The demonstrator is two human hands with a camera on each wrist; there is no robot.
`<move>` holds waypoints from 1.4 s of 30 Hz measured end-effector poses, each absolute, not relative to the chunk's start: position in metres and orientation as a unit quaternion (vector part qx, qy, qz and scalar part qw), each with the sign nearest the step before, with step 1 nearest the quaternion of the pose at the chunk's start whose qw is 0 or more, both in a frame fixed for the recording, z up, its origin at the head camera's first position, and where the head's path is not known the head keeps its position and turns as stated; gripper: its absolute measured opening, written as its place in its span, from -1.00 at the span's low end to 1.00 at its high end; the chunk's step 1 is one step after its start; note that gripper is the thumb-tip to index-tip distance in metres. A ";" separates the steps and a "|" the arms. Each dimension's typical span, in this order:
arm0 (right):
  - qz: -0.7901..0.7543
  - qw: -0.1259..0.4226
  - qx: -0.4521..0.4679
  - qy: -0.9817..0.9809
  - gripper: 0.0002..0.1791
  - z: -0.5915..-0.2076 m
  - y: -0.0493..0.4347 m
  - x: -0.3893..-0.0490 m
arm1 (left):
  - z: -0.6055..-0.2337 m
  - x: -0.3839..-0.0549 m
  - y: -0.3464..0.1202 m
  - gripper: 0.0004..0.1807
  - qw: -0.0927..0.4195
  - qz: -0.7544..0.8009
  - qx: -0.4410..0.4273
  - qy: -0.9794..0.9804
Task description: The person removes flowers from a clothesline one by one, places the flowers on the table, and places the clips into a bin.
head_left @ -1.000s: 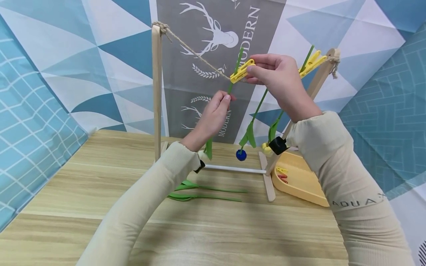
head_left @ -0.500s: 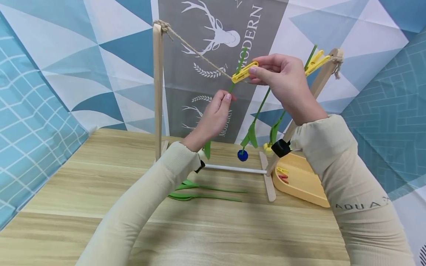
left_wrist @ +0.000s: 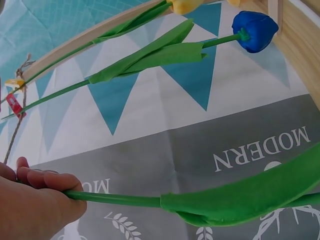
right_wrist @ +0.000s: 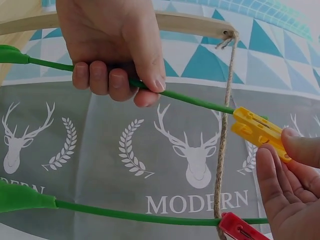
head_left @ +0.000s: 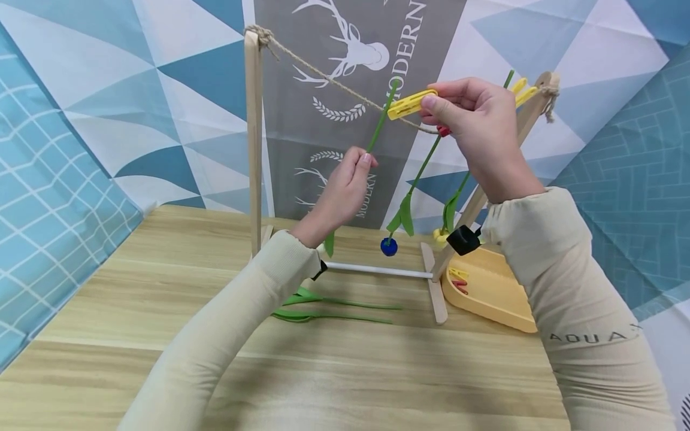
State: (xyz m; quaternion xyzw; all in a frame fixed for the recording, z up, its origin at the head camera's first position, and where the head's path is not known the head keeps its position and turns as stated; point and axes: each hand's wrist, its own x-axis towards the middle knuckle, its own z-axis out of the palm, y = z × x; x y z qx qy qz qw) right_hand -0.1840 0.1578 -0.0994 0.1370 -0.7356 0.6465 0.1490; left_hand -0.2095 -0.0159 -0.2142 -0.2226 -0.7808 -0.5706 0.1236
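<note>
Pegging seems underway: green stem [head_left: 381,126] is held by left hand [head_left: 345,187], yellow plastic peg [head_left: 406,105] by right hand [head_left: 482,123]; brown rope [right_wrist: 228,85] needs clipping.

A cloth-screened tabletop corner is seen, its wider room not identifiable: the wood-grain bench [head_left: 377,371] is backed and flanked by creased sheets [head_left: 205,84] printed with triangles, grids and deer heads.
</note>
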 end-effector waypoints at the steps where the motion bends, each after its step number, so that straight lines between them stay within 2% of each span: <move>1: 0.651 0.151 0.140 -0.730 -0.59 -0.100 0.158 -0.184 | -0.214 -0.209 -0.016 -0.69 0.123 -0.569 -0.222 -0.782; 8: 0.675 0.149 0.141 -0.709 -0.59 -0.103 0.161 -0.183 | -0.218 -0.208 -0.020 -0.71 0.126 -0.555 -0.226 -0.791; 22: 0.713 0.112 0.116 -0.682 -0.45 -0.123 0.180 -0.177 | -0.230 -0.205 -0.028 -0.72 0.125 -0.516 -0.246 -0.811; 28: 0.729 0.097 0.106 -0.669 -0.45 -0.136 0.190 -0.175 | -0.236 -0.203 -0.029 -0.72 0.131 -0.480 -0.247 -0.831; 33: 0.729 0.086 0.098 -0.672 -0.41 -0.147 0.199 -0.173 | -0.239 -0.200 -0.029 -0.73 0.116 -0.463 -0.248 -0.843; 42: 0.742 0.080 0.087 -0.659 -0.47 -0.164 0.209 -0.175 | -0.248 -0.198 -0.029 -0.73 0.118 -0.414 -0.265 -0.863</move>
